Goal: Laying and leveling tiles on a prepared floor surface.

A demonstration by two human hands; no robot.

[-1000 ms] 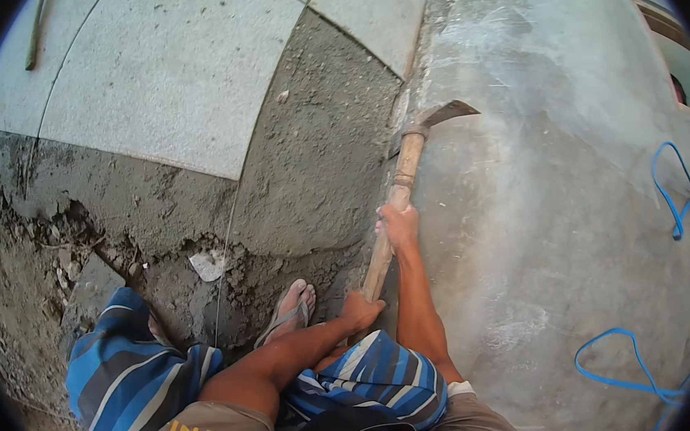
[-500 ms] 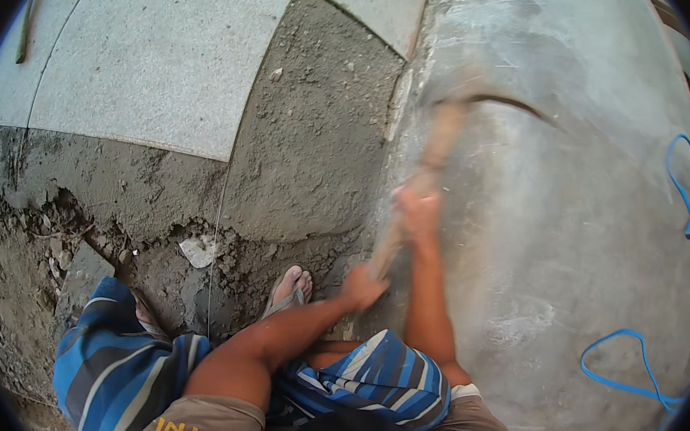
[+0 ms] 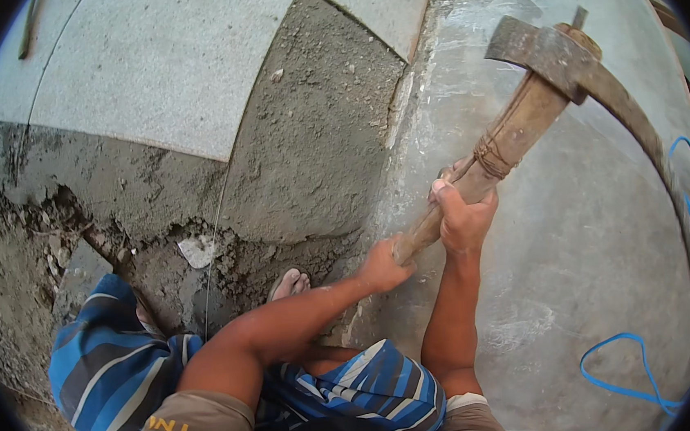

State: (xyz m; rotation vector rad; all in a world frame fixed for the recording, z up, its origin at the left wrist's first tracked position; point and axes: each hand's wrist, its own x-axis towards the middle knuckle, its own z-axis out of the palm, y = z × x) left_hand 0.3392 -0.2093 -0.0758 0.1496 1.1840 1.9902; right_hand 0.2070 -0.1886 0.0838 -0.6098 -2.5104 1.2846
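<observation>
A pickaxe (image 3: 527, 117) with a wooden handle is raised at the right, in front of the grey wall. Rusty wire binds its handle below the iron head, which has a wide blade on one side and a long curved point on the other. My left hand (image 3: 384, 265) is wrapped round the lower end of the handle. Higher up, just under the wire binding, my right hand (image 3: 466, 211) grips the same handle. Below and to the left lies grey mortar (image 3: 306, 145), its near edge broken and crumbly.
Large pale tiles (image 3: 152, 68) border the mortar at the far side. A thin string (image 3: 216, 218) runs across the ground between my feet. A whitish stone (image 3: 198, 250) sits in the loose dirt. The smooth grey wall (image 3: 531, 281) rises on the right, beside blue cord (image 3: 615, 389).
The pickaxe, blurred and farther away before, has come up and nearer, its head swinging to the right. Both hands have moved right with the handle and keep their grip.
</observation>
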